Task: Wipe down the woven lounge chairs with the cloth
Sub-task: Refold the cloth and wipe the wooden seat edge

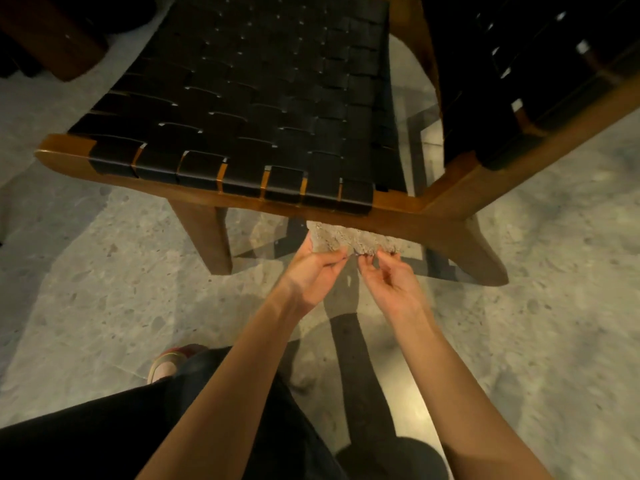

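A lounge chair with a black woven seat [249,98] and a brown wooden frame [242,199] stands in front of me. A second woven chair [512,81] stands at the right, its frame meeting the first chair's corner. Just below the first chair's front rail I hold a small beige cloth [349,239] stretched between both hands. My left hand [313,271] grips its left end, fingers curled over the edge. My right hand [388,275] pinches its right end with fingertips.
The floor is pale speckled terrazzo [104,289]. A glass tabletop with a dark base [360,348] lies low between me and the chairs. My dark trousers and one shoe [169,362] show at the bottom left. A dark wooden object [52,36] stands at the top left.
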